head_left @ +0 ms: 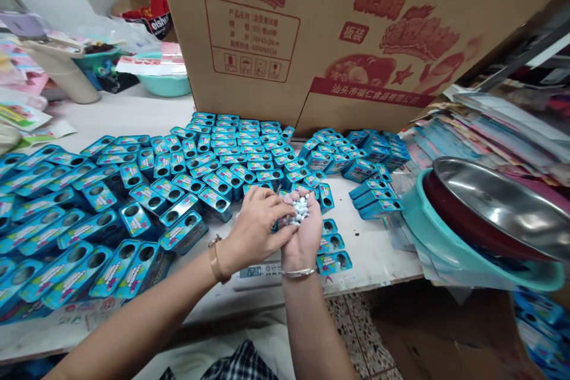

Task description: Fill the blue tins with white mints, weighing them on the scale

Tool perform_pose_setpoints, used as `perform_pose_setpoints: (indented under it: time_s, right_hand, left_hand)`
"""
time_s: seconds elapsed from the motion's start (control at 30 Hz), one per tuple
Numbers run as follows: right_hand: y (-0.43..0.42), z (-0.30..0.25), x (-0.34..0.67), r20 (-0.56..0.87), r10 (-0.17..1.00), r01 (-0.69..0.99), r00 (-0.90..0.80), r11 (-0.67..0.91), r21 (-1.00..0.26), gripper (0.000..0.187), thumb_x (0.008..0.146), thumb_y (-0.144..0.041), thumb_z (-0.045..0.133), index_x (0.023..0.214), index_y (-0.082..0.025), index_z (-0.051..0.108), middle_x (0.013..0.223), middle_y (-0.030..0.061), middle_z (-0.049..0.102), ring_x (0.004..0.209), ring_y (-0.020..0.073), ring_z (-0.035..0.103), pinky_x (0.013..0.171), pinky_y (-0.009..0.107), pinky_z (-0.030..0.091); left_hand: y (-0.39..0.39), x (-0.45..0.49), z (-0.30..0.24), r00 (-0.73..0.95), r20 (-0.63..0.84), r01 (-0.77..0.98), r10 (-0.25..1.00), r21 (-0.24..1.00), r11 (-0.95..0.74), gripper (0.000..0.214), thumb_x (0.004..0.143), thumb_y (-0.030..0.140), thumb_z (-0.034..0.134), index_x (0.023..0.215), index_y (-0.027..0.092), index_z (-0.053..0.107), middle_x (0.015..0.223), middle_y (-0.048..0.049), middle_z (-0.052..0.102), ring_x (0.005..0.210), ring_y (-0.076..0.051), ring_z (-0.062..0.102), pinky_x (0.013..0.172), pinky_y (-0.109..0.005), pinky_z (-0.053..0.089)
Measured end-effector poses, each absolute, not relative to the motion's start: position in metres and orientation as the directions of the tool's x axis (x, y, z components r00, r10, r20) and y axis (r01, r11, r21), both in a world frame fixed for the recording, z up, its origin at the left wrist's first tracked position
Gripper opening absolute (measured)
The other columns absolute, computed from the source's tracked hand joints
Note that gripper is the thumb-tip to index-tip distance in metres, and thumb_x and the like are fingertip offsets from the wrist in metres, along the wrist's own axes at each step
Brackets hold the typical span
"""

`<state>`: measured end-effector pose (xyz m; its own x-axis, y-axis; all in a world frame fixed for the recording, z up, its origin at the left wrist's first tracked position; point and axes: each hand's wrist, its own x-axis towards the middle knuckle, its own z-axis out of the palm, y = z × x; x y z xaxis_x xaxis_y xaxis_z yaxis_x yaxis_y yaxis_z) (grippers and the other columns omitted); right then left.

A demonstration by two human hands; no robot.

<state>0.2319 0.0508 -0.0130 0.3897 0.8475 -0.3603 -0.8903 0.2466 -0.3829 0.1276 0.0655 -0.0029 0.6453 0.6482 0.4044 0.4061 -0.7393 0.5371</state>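
Note:
My right hand, with a silver bangle at its wrist, is cupped palm up around a heap of small white and pale blue candies. My left hand, wearing a thin gold watch, reaches across from the left. Its bent fingers and thumb close in on the candies in the right palm. Beneath both hands is a white digital scale, partly covered, its display lit. Blue candy boxes with round holes in their tops stand close around the hands, several of them just right of my right wrist.
Many more blue boxes spread over the white table to the left. A large cardboard carton rises behind them. On the right, a steel bowl rests over a turquoise basin, beside stacked printed sheets.

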Motion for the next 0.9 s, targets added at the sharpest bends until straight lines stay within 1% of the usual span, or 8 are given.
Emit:
perform_pose_setpoints:
  time_s: [0.13,0.33,0.47,0.57,0.63,0.73,0.8,0.9]
  right_hand:
    - [0.054,-0.014,0.233,-0.344,0.861,-0.895,0.375,0.239,-0.377,0.014,0.087,-0.031,0.047,0.077,-0.021,0.049,0.064,-0.0068,0.048,0.055,0.0071,0.05,0.065,0.025,0.051]
    - [0.056,-0.021,0.238,-0.403,0.866,-0.937,0.297,0.182,-0.299,0.016,0.089,-0.028,0.044,0.075,-0.02,0.048,0.063,-0.0067,0.046,0.054,0.0062,0.047,0.064,0.023,0.05]
    - [0.056,-0.021,0.237,-0.376,0.864,-0.919,0.333,0.208,-0.335,0.015,0.088,-0.029,0.046,0.077,-0.02,0.05,0.064,-0.0062,0.047,0.055,0.0072,0.048,0.065,0.025,0.05]
    - [0.056,-0.019,0.235,-0.375,0.857,-0.908,0.353,0.217,-0.359,0.016,0.089,-0.03,0.046,0.077,-0.02,0.05,0.065,-0.0058,0.048,0.056,0.0077,0.049,0.064,0.025,0.05]
    - [0.056,-0.019,0.235,-0.371,0.863,-0.911,0.343,0.209,-0.356,0.017,0.089,-0.03,0.045,0.076,-0.02,0.05,0.065,-0.0057,0.047,0.056,0.0075,0.048,0.064,0.025,0.05]
    - [0.056,-0.02,0.237,-0.367,0.871,-0.916,0.326,0.196,-0.35,0.018,0.09,-0.029,0.043,0.076,-0.02,0.05,0.065,-0.0056,0.047,0.056,0.0074,0.048,0.065,0.025,0.05]
    - [0.056,-0.02,0.238,-0.366,0.87,-0.912,0.33,0.194,-0.36,0.019,0.09,-0.029,0.043,0.076,-0.02,0.05,0.065,-0.0054,0.047,0.056,0.0075,0.048,0.064,0.024,0.05]
    - [0.056,-0.018,0.238,-0.364,0.869,-0.906,0.334,0.19,-0.378,0.02,0.091,-0.029,0.042,0.075,-0.02,0.05,0.064,-0.0051,0.046,0.056,0.0079,0.048,0.061,0.023,0.049]
  left_hand:
    - [0.068,0.128,-0.007,0.631,0.418,0.38,0.653,0.568,-0.731,0.011,0.083,0.024,0.058,0.088,0.023,0.067,0.094,-0.002,0.066,0.101,-0.022,0.05,0.096,-0.043,0.034]
    - [0.073,0.118,-0.011,0.671,0.38,0.345,0.637,0.601,-0.722,0.015,0.082,0.018,0.057,0.092,0.022,0.066,0.099,-0.0024,0.066,0.104,-0.021,0.052,0.099,-0.042,0.034]
    - [0.074,0.116,-0.01,0.685,0.355,0.349,0.636,0.606,-0.715,0.018,0.082,0.021,0.058,0.098,0.023,0.066,0.106,-0.003,0.065,0.107,-0.021,0.052,0.1,-0.043,0.033]
    - [0.075,0.117,-0.011,0.678,0.35,0.352,0.647,0.618,-0.703,0.015,0.083,0.026,0.059,0.095,0.023,0.066,0.107,-0.0032,0.065,0.106,-0.022,0.052,0.101,-0.044,0.032]
    - [0.076,0.118,-0.012,0.676,0.35,0.355,0.649,0.616,-0.703,0.015,0.083,0.022,0.056,0.094,0.023,0.066,0.106,-0.0033,0.065,0.105,-0.022,0.052,0.1,-0.043,0.033]
    - [0.077,0.117,-0.011,0.694,0.345,0.341,0.632,0.615,-0.711,0.023,0.081,0.013,0.052,0.097,0.023,0.067,0.104,-0.003,0.066,0.105,-0.021,0.053,0.099,-0.042,0.034]
    - [0.077,0.117,-0.01,0.707,0.339,0.33,0.621,0.618,-0.713,0.025,0.08,0.012,0.052,0.097,0.023,0.067,0.102,-0.0026,0.066,0.104,-0.02,0.053,0.098,-0.041,0.035]
    - [0.077,0.117,-0.007,0.714,0.33,0.33,0.617,0.619,-0.713,0.021,0.08,0.015,0.055,0.096,0.023,0.067,0.101,-0.0022,0.065,0.103,-0.02,0.054,0.097,-0.04,0.035]
